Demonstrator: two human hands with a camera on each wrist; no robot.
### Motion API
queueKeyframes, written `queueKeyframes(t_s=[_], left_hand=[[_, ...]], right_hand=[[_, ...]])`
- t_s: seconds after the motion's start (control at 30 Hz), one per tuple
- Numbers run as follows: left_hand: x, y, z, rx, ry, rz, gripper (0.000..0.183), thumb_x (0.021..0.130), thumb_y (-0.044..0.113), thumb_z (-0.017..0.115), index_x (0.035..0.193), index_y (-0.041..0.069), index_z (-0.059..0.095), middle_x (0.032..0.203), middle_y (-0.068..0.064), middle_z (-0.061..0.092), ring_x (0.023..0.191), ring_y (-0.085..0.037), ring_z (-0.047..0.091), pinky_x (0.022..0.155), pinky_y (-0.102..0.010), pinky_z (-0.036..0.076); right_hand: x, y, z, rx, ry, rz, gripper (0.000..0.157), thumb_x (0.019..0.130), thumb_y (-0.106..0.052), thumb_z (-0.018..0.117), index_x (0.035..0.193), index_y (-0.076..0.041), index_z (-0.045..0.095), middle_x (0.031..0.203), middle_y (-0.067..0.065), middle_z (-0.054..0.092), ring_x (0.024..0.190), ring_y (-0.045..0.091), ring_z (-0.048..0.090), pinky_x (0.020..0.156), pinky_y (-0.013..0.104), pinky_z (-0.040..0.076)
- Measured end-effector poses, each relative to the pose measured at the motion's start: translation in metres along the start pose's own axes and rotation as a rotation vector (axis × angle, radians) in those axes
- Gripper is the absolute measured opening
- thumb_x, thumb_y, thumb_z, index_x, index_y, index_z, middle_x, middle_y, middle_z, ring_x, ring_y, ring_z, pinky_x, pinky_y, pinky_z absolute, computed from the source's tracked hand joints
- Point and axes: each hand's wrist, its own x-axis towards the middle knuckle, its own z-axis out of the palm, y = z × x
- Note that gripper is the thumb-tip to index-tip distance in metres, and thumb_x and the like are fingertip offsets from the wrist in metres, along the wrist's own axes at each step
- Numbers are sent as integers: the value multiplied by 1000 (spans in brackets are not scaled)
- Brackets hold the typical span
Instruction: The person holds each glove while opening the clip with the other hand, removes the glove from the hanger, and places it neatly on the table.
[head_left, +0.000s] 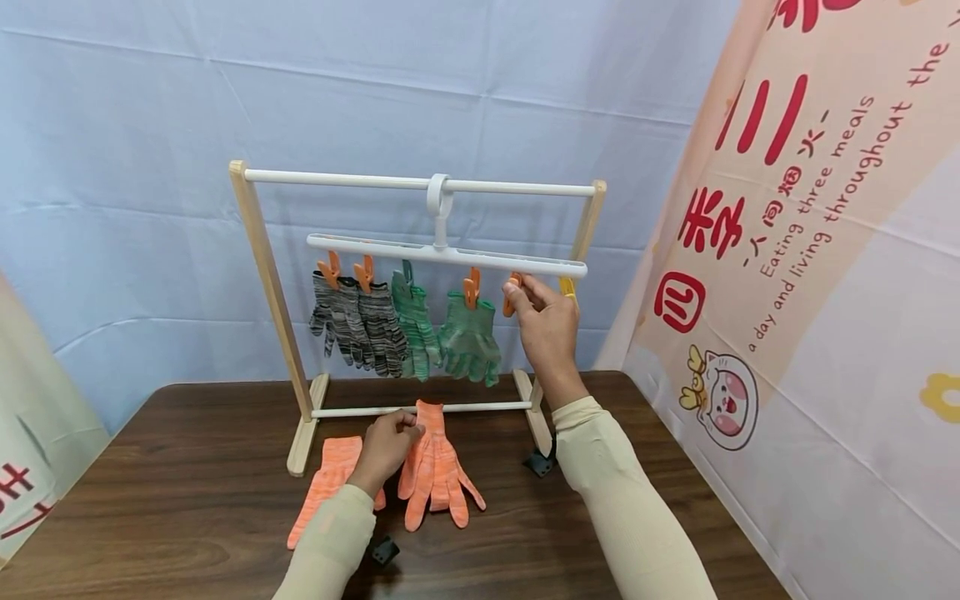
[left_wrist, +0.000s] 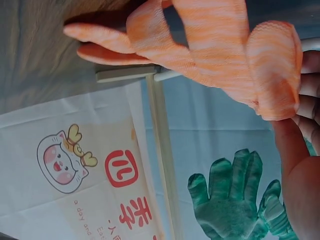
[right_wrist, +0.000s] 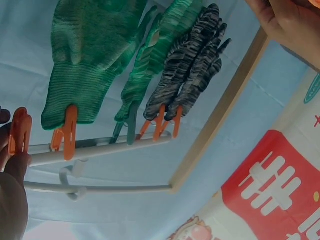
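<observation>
My left hand pinches an orange knit glove by its cuff, and the glove's fingers hang down toward the table. Up at the white hanger bar, my right hand grips an orange clothespin near the bar's right end. Left of that hand, a green glove hangs from another orange clothespin. Farther along hang a second green glove on a dark green clothespin and two grey-black gloves on orange ones. A second orange glove lies on the table, partly behind my left forearm.
The hanger hooks over the top rail of a wooden-legged rack on the brown table. A yellow clothespin sits at the bar's right end. Small black pieces lie by the rack's right foot and near my left forearm. Fabric walls stand behind and to the right.
</observation>
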Motion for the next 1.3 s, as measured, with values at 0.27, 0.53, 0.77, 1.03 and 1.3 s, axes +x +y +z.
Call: queueKeyframes(t_s=[0.27, 0.53, 0.77, 1.03, 1.3], left_hand=[[-15, -16, -9, -120, 4, 99, 14, 90, 23, 58, 96, 11, 62, 81, -4, 59, 59, -18, 47, 52, -30, 38], [-13, -20, -8, -80, 6, 108, 12, 90, 21, 58, 94, 9, 61, 74, -4, 58, 53, -17, 46, 46, -29, 36], [-11, -23, -7, -35, 4, 118, 13, 90, 21, 58, 94, 9, 61, 71, -5, 58, 47, -15, 44, 42, -28, 34], [-10, -27, -6, 107, 31, 158, 12, 90, 23, 59, 94, 12, 62, 60, -1, 54, 43, -14, 42, 42, -29, 33], [-11, -29, -7, 261, 66, 216, 15, 90, 24, 59, 95, 12, 64, 55, 2, 52, 42, -14, 43, 43, -29, 34]], right_hand=[[0, 1, 1, 7, 6, 5, 40, 83, -38, 65, 117, -18, 63, 100, 1, 68, 90, 8, 63, 76, 29, 50], [1, 2, 1, 2, 10, -3, 39, 83, -39, 66, 116, -18, 64, 99, 1, 69, 88, 7, 64, 73, 29, 51], [1, 3, 2, 6, 9, -16, 40, 82, -41, 65, 117, -21, 64, 99, 0, 69, 89, 7, 63, 73, 30, 51], [1, 3, 2, -21, -3, -14, 41, 82, -43, 64, 118, -23, 63, 101, -2, 68, 84, 11, 62, 71, 32, 50], [2, 4, 3, -12, -4, -9, 44, 81, -44, 65, 119, -21, 62, 100, -2, 68, 83, 11, 63, 73, 32, 51]])
